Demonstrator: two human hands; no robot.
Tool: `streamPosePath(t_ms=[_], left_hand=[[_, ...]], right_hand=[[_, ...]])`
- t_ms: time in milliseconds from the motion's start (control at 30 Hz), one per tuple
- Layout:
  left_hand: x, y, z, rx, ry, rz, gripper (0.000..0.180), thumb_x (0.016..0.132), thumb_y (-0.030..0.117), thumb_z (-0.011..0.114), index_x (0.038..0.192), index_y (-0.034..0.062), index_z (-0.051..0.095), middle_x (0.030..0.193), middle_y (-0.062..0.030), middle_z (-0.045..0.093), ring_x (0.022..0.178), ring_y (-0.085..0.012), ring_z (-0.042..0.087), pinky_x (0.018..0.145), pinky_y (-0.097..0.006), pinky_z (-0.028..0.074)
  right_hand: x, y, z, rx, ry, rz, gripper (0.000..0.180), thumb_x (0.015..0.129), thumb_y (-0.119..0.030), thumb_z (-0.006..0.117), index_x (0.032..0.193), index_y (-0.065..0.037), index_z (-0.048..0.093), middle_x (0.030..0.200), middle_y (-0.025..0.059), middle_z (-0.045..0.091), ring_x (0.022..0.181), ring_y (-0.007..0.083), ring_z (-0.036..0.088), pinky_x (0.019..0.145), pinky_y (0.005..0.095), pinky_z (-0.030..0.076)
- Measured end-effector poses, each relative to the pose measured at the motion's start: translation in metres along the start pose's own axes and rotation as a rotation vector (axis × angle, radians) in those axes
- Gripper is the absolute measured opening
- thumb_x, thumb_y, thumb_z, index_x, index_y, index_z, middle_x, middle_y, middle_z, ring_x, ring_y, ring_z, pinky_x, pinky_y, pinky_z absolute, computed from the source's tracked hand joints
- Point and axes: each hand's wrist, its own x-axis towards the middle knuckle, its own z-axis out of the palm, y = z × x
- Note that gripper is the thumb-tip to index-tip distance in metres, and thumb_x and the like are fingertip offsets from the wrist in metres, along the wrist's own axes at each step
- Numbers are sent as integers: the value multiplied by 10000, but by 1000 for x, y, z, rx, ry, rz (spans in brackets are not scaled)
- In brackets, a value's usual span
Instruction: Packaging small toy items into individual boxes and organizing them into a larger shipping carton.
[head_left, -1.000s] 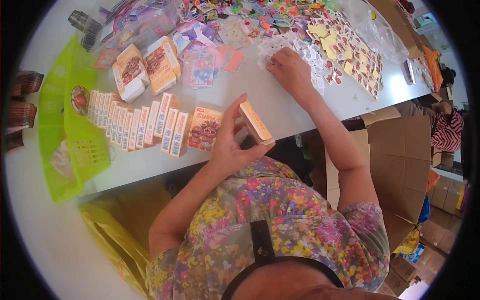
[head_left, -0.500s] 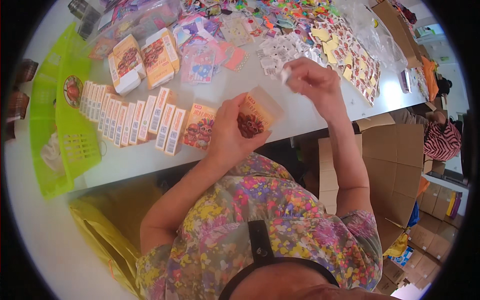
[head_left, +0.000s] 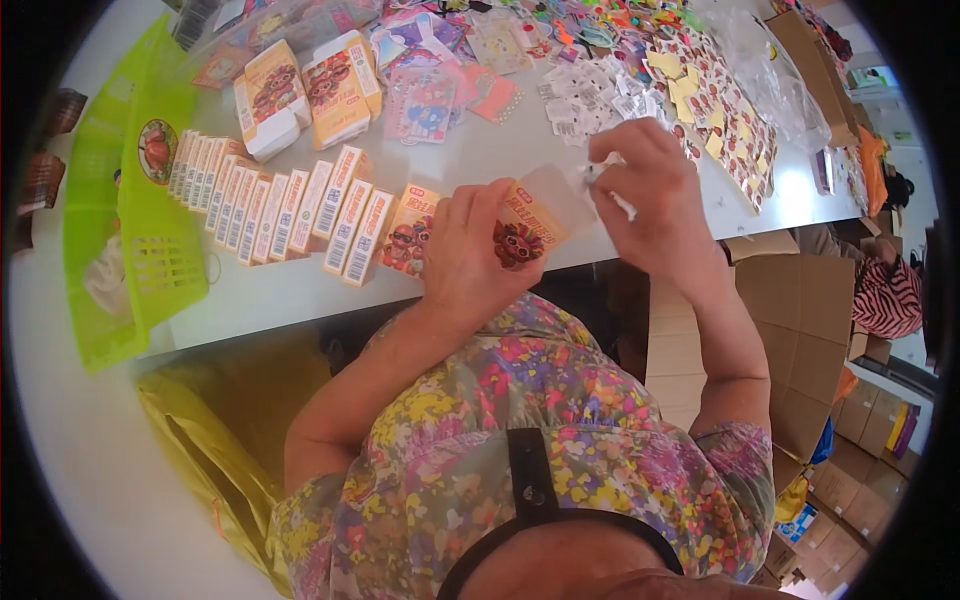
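My left hand (head_left: 462,252) is closed round a small orange printed carton (head_left: 518,232), tilted, with a pale translucent flap standing up at its end. Just right of that flap, my right hand (head_left: 660,205) pinches something small and whitish (head_left: 593,174), mostly hidden by the fingers. Beside my left hand stands another orange carton (head_left: 407,235), its printed front showing. From there a row of similar cartons (head_left: 290,210) runs off to the left, narrow sides toward me. Small white packets (head_left: 582,100) lie heaped beyond my right hand.
Two larger orange boxes (head_left: 270,92) lie behind the row, near pastel cards (head_left: 420,105). Sticker sheets with yellow slips (head_left: 735,130) cover the table's right side. A green basket (head_left: 130,220) stands at the left. Cardboard boxes (head_left: 795,330) are at the right below the table edge.
My right hand has come down from the white packets toward the carton's flap, its fingers still pinched. My left hand keeps the carton; the whole view has shifted slightly.
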Motion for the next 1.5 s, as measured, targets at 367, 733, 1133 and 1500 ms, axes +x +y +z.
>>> streamPosePath(t_ms=[367,733,1133,1500], left_hand=[[-3,11,-17,76,59,73,741,591,129,817,1256,91,495,1092,-117,525,975,-344,526,764,-435,493],[-13,-1,-28,-325,47,-167,782,675,127,834,1317,17,401,1097,-118,542,944,-174,603,753,-314,524],[-14,-6,-33,-359,-15,-85,762,711,93,812,1329,9,375,1170,-126,526,1036,-171,596,847,-312,537],[5,5,-29,-357,184,-144,731,670,127,817,1295,18,453,1086,-129,560,976,-254,591,839,-353,493]], right_hand=[[8,-26,5,-164,-97,-110,100,627,19,658,681,-22,586,1094,73,601,1102,282,538,916,460,394],[70,17,30,837,-59,220,169,773,-115,718,918,-31,737,1185,170,628,1180,313,550,974,404,432],[99,52,135,85,-224,-110,393,814,-283,698,1118,-47,620,1118,142,597,1032,333,586,856,404,486],[65,23,4,765,380,511,172,903,-106,644,963,45,700,749,88,683,654,119,622,611,248,488]])
